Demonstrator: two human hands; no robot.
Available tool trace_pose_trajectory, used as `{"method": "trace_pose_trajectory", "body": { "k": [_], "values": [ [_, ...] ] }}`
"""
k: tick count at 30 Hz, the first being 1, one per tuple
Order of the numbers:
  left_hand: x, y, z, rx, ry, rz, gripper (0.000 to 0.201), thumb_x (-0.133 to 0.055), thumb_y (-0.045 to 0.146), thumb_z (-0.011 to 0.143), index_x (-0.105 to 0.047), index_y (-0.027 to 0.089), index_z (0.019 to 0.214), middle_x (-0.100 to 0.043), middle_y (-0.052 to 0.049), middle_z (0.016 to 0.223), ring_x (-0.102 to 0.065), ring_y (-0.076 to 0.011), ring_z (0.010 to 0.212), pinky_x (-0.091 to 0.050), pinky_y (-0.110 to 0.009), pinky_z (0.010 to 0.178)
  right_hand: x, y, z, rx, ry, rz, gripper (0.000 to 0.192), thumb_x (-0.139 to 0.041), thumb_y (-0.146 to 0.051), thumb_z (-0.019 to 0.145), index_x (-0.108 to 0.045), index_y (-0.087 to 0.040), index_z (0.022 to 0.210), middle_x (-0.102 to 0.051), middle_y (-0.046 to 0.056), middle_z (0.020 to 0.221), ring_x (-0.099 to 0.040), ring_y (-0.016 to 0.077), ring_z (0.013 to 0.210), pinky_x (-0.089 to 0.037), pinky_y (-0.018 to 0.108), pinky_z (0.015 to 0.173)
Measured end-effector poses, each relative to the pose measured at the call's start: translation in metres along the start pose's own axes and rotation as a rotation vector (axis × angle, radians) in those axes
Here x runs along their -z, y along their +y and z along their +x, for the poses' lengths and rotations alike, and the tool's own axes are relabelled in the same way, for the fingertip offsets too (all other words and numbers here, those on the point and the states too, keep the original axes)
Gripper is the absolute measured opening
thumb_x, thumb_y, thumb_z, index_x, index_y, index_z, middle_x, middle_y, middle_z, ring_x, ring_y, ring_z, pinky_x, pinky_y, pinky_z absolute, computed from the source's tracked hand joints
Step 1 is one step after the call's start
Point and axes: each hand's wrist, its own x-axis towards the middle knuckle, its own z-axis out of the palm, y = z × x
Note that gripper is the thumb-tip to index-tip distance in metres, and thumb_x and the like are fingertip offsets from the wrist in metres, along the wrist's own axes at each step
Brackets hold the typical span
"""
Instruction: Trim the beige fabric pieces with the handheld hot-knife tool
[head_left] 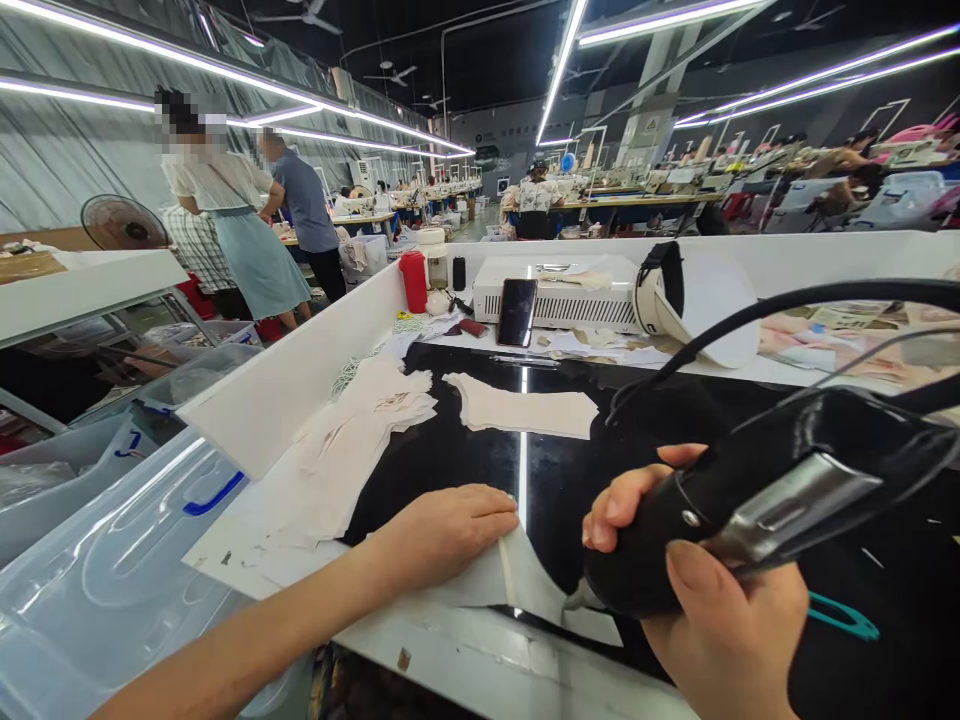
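Near edge of the surface: the left hand [442,530] lies flat, palm down, on a pale fabric piece [487,580], pinning it beside a thin stick-like strip [508,570].
Left fingers: spread narrow and pressed flat, gripping nothing, only holding the fabric still.
Right hand: the right hand [705,600] is wrapped around a black handheld tool [757,500] with a metal plate on its side; a black cable [787,310] loops away from it to the right.
Right fingers: closed firmly about the tool's body, thumb on top.
Tool tip: the pointed tip [577,597] sits at the edge of the pale fabric, touching or just above it; I cannot tell which.
Step in hand: by my judgement, working the tool along the edge of the pinned piece.
Next move calls for: a steady flat hold with the left hand, fingertips kept away from the tip, while the tool follows the edge.
Surface: a glossy black surface [480,450] with a white raised rim [300,370], carrying a stack of cut pieces [360,430] at left and one cut piece [525,410] near the middle.
Farther back: a white machine [570,295], a dark phone [517,312] leaning on it, a red bottle [413,281].
Left of the surface: clear plastic bins [127,540].
Room: a long workshop under strip lights, with rows of workstations and people standing at left.
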Motion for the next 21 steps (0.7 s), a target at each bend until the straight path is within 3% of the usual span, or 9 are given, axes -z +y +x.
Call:
{"method": "trace_pose_trajectory", "body": {
  "k": [7,12,16,21],
  "values": [
    [0.000,0.001,0.002,-0.032,0.019,0.029,0.029,-0.045,0.008,0.106,-0.067,0.010,0.125,-0.071,-0.013,0.124,-0.068,-0.0210,0.116,-0.059,-0.035,0.103,-0.003,-0.006,0.003,-0.030,0.047,-0.007,0.037,-0.078,-0.044,0.086,-0.060,-0.028,0.114,-0.064,0.000,0.075,-0.062,0.0187,0.059,-0.058,0.034,0.053],
    [0.001,0.003,0.004,-0.045,0.043,0.013,0.027,-0.045,0.008,0.106,-0.066,0.010,0.123,-0.073,-0.011,0.118,-0.069,-0.0208,0.113,-0.057,-0.036,0.105,-0.009,-0.015,0.009,-0.064,0.093,0.027,0.050,-0.089,-0.050,0.072,-0.060,-0.028,0.107,-0.064,-0.002,0.066,-0.059,0.0168,0.051,-0.056,0.030,0.046],
    [-0.003,0.004,0.004,-0.032,0.054,-0.008,0.025,-0.044,0.008,0.107,-0.065,0.010,0.121,-0.073,-0.011,0.120,-0.068,-0.0202,0.116,-0.053,-0.034,0.109,-0.009,-0.014,0.014,-0.116,0.102,0.009,0.049,-0.089,-0.048,0.070,-0.062,-0.028,0.105,-0.065,-0.003,0.066,-0.059,0.0180,0.052,-0.059,0.033,0.049],
    [-0.008,0.005,0.005,-0.008,0.071,-0.037,0.025,-0.045,0.009,0.107,-0.068,0.010,0.116,-0.072,-0.009,0.122,-0.068,-0.0199,0.115,-0.054,-0.033,0.107,-0.015,-0.006,0.032,-0.085,0.223,0.034,0.045,-0.085,-0.041,0.069,-0.063,-0.028,0.106,-0.063,-0.004,0.067,-0.057,0.0179,0.055,-0.057,0.033,0.053]
  ]
}}
